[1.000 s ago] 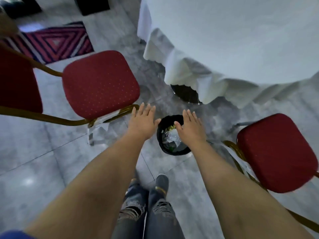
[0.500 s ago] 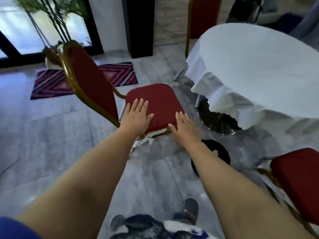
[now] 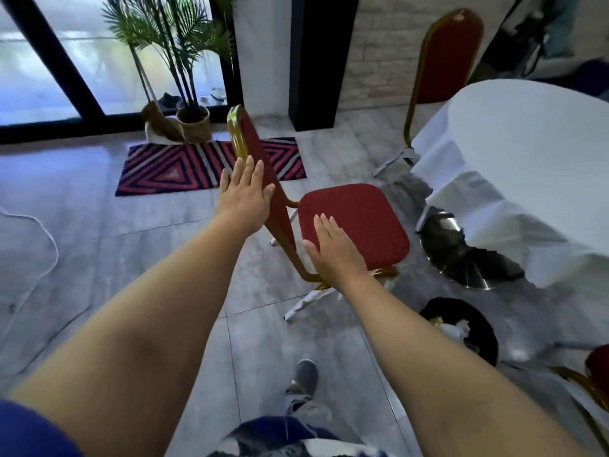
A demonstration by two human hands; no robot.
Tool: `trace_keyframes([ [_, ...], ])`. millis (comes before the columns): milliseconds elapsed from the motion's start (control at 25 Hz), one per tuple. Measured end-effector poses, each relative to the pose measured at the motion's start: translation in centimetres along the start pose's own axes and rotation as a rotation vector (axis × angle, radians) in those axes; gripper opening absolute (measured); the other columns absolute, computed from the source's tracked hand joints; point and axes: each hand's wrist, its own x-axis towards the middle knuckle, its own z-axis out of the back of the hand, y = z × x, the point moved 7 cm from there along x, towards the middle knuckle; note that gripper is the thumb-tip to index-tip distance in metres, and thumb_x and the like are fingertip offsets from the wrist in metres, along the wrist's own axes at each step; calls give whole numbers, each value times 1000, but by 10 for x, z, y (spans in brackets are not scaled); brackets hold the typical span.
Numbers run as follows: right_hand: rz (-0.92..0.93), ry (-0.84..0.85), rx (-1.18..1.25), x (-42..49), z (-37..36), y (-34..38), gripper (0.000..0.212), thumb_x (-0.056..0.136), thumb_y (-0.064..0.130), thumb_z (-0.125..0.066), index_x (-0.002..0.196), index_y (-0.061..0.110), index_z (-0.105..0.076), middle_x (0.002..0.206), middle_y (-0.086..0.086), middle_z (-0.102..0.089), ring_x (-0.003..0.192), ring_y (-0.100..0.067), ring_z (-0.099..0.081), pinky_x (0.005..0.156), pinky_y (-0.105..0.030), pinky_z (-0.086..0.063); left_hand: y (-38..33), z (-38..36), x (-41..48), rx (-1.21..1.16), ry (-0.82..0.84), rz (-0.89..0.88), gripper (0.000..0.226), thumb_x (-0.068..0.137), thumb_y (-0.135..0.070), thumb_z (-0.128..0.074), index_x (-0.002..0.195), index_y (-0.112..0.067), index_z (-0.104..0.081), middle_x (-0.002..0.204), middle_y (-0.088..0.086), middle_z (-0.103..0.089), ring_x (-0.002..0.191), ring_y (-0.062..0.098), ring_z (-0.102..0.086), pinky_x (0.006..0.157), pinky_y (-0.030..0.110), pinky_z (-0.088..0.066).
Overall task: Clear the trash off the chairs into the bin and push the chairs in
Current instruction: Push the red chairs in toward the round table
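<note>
A red chair with a gold frame (image 3: pixel 359 219) stands side-on before me, its seat bare and facing the white-clothed round table (image 3: pixel 527 153). My left hand (image 3: pixel 245 192) is flat and open against the back of its backrest. Over the near edge of the seat hovers my right hand (image 3: pixel 333 255), also open and holding nothing. A black bin (image 3: pixel 461 328) with crumpled trash in it stands on the floor to the right, by my right forearm. The corner of a second red chair (image 3: pixel 596 367) shows at the right edge.
A third red chair (image 3: pixel 445 57) stands behind the table. The table's metal base (image 3: pixel 461 258) is right of the near chair. A striped rug (image 3: pixel 184 166), a potted palm (image 3: pixel 188 94) and a white cable (image 3: pixel 36 255) lie to the left. My shoe (image 3: pixel 306 374) is below.
My view has risen from the bin to the room. My left hand moved from the seat up to the backrest, and my right hand shifted onto the seat's near edge.
</note>
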Motion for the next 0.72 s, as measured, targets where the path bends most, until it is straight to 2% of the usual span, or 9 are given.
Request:
trace_keyframes([
  [200,124,-43,92,57,-3,62,65,104,50,-20,158,15,-6,166,-1,-5,153,-16,-1,125,-36,-10,49,12,48,-10,-19,74,60,103,-46,-10,156,-19,2,164,0,8,150,19,14,121,42,9],
  [400,190,-62,141,105,4,104,62,106,41,-27,158,15,-4,166,-1,-4,153,-15,-2,122,-34,-8,78,17,93,-26,0,100,59,103,-44,-9,156,-20,2,164,-1,9,150,18,14,122,42,8],
  [720,155,-204,98,160,13,126,58,107,31,-24,158,14,-1,167,-2,-2,153,-14,-1,122,-29,-4,100,15,159,-85,62,-9,59,103,-45,-7,156,-21,3,164,-3,9,150,17,14,122,41,8],
])
